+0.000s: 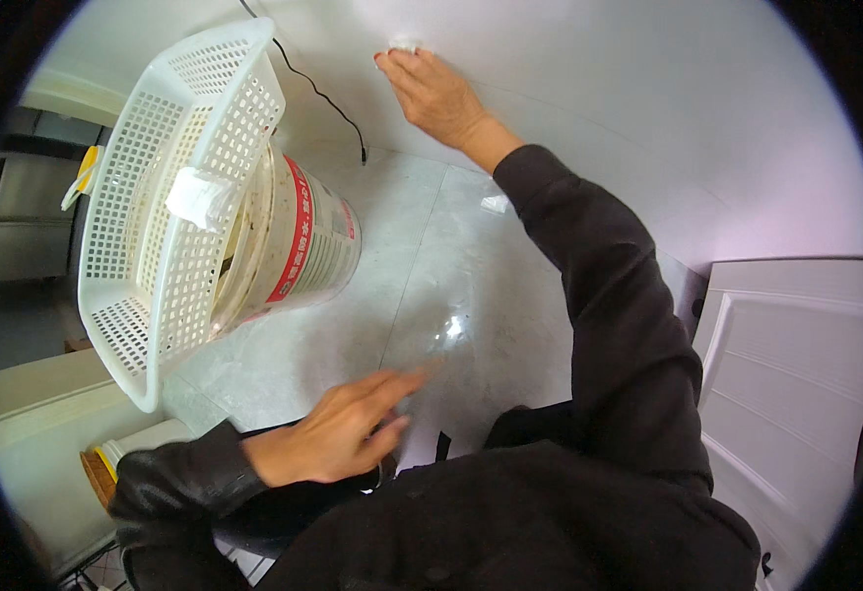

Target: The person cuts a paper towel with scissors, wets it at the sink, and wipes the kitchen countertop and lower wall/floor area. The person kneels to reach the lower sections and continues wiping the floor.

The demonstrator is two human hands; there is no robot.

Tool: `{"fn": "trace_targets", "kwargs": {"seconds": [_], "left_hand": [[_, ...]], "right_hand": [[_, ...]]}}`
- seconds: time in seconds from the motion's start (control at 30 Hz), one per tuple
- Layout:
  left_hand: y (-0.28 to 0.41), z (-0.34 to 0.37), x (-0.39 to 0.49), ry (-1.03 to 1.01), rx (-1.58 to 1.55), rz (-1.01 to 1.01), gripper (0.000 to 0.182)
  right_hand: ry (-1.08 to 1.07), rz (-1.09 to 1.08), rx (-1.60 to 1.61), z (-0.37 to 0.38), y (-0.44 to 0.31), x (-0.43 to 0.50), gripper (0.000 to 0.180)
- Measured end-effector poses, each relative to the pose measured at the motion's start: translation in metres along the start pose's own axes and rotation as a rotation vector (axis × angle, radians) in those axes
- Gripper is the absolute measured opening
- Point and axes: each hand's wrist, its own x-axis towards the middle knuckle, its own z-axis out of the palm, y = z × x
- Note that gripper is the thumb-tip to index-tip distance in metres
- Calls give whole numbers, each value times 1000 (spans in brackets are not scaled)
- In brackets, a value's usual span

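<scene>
My right hand (435, 96) presses a small white wad (403, 46), tissue or cloth, against the pale wall (587, 81) with its fingertips. Held low in front of my body, my left hand (343, 425) is slightly blurred, with its fingers apart and nothing visible in it. On the left, a white perforated plastic basket (173, 273) rests tilted on top of a large printed plastic bucket (313, 236). A crumpled white tissue or cloth (199, 198) hangs on the basket's rim. Another small white piece (494, 203) lies near the foot of the wall.
A black cable (321, 92) hangs down along the wall behind the basket. Grey floor tiles (417, 295) lie between the bucket and my body. At the right is a white panelled door (793, 369). A white container with a yellow rim (110, 458) stands beside my left sleeve.
</scene>
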Motion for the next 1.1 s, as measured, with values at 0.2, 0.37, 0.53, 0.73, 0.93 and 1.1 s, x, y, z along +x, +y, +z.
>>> {"fn": "trace_targets", "kwargs": {"seconds": [0.2,0.37,0.53,0.73,0.93,1.1], "left_hand": [[-38,-33,-61,-84,88,-178,40],[-92,-46,-84,-89,54,-257,39],[-139,-25,-77,-7,1,-264,35],[-142,-16,-59,-36,-70,-234,35],[-141,-19,-60,25,-144,-259,34],[-142,-7,-56,-53,-211,-221,33]], "right_hand": [[-499,-143,-150,38,-43,-106,25],[-824,-250,-123,32,-51,-180,23],[-610,-184,-122,36,-54,-136,23],[-204,-86,-153,79,-55,-34,28],[-675,-164,-63,58,-59,-159,25],[-649,-204,-106,41,-47,-137,24]]}}
